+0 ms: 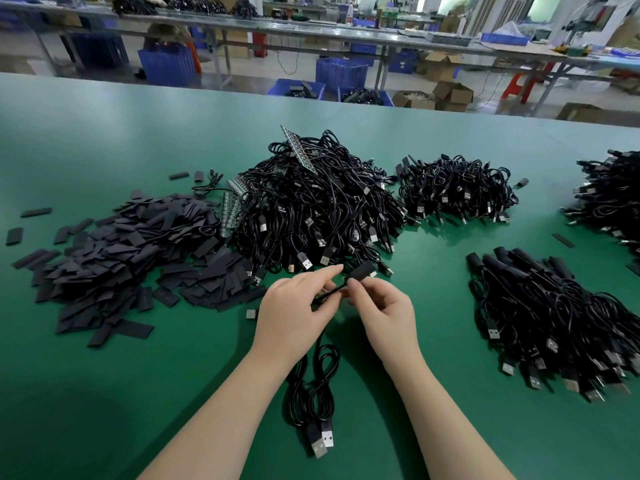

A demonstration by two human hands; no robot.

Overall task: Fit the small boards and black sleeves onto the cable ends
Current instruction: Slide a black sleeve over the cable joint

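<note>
Head view: over a green desk point(104, 393), the left hand point(294, 306) and right hand point(384, 306) pinch one cable point(330, 293). Its black sleeve point(362, 270) juts up-right beyond the right fingertips, long axis in line with the cable. The right hand is nearer, likely seating it.

Two bare forearms; left grip point(294, 315), right grip point(384, 313) ungloved; no sleeves, rings, watch visible.

Green worktable point(104, 393), blue crates point(341, 72) on the floor beyond, cardboard boxes point(452, 95), red stool point(519, 86), long benches point(311, 31)
</note>
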